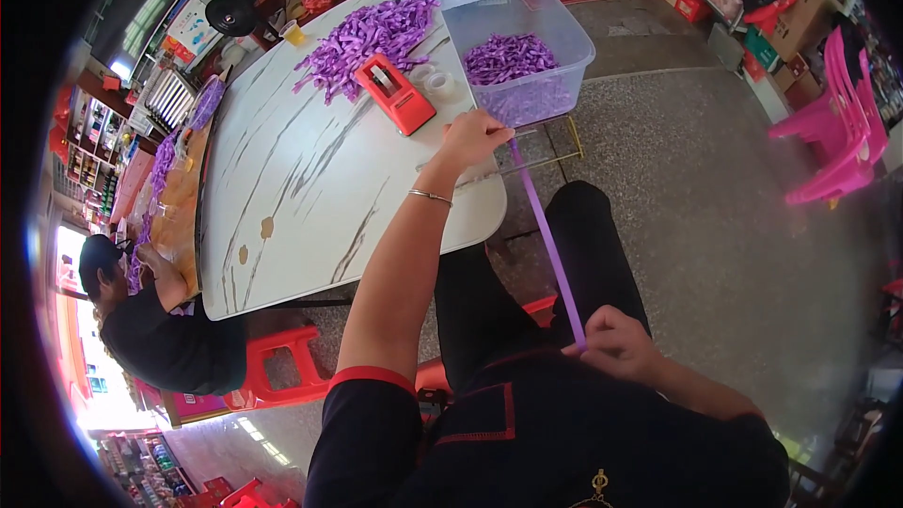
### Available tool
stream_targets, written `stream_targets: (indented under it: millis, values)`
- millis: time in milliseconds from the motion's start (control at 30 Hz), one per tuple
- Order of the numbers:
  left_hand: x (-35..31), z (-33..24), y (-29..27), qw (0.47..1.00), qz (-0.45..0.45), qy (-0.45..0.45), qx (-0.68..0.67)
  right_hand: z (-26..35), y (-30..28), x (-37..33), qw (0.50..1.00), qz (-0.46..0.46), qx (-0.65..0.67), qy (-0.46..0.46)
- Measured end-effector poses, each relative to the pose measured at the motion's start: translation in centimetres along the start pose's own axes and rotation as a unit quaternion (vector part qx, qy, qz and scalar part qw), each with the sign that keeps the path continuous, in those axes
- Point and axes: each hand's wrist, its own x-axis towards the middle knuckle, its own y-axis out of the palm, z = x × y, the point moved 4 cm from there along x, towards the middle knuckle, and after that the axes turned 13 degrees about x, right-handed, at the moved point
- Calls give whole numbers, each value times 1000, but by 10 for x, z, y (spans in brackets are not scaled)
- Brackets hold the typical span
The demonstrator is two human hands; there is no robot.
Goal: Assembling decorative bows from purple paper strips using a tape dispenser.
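Observation:
A purple ribbon (546,235) runs taut between my two hands, above my lap. My left hand (473,138) pinches its far end, just past the table's right edge. Close to my body, my right hand (618,346) grips the near end between thumb and fingers. On the white marbled table (310,169), a red tape dispenser (400,102) stands beyond my left hand, with clear tape rolls (438,85) beside it. Behind these lies a heap of folded purple ribbons (372,38). More purple ribbon pieces (510,59) fill part of a clear plastic bin (550,99) at the table's right.
At the left, another person (169,320) in dark clothes works at a second table with purple ribbon. A yellow cup (293,33) and a black fan (235,14) are at the back. Pink plastic chairs (844,122) stand at the right; a red stool (282,362) is at the lower left.

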Motion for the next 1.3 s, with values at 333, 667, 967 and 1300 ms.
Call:
stream_targets:
  millis: [333,667,967,1300]
  values:
    - [0,-2,-2,998,-49,27,-12,120,-33,90,950,132,-133,-250]
    - [-1,1,-2,999,-46,-1,-21,131,-103,326,972,-17,-16,-233]
    - [-3,4,-4,988,-129,29,-80,-23,-141,437,988,-45,145,-27]
    - [-7,11,-6,977,-166,17,-135,-201,-122,365,950,-171,146,216]
